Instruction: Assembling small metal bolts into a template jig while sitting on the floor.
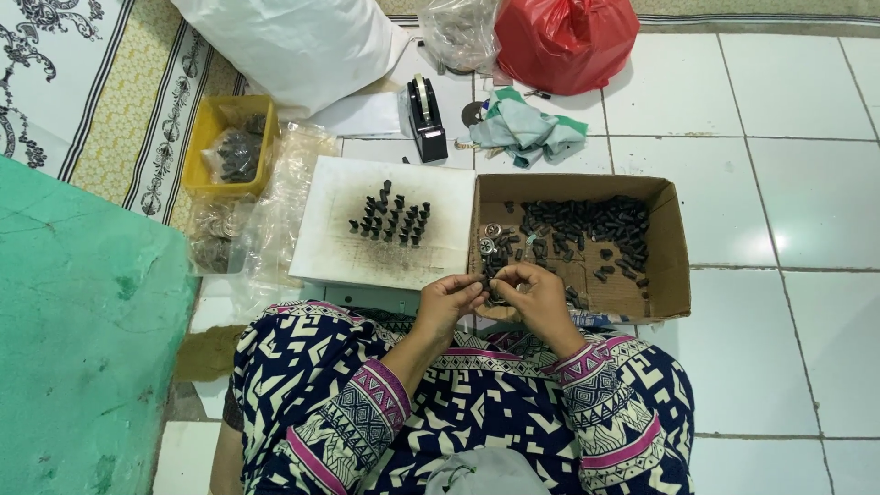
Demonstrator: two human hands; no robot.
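Observation:
My left hand (449, 299) and my right hand (533, 288) meet over the near left corner of a shallow cardboard box (674, 266), fingertips pinched together on a small dark part (489, 291) held between them. The box holds a heap of small black cylindrical pieces (587, 223) and a few round silver parts (490, 238). Left of the box lies a white board (330, 238), smudged dark, with several small black pieces (392, 218) standing upright on it in rows.
A black tape dispenser (425, 117), a green cloth (527, 128), a red plastic bag (564, 38) and a white bag (293, 41) lie beyond the board. A yellow tray (203, 151) with dark parts sits at left. A green surface (82, 330) fills the near left.

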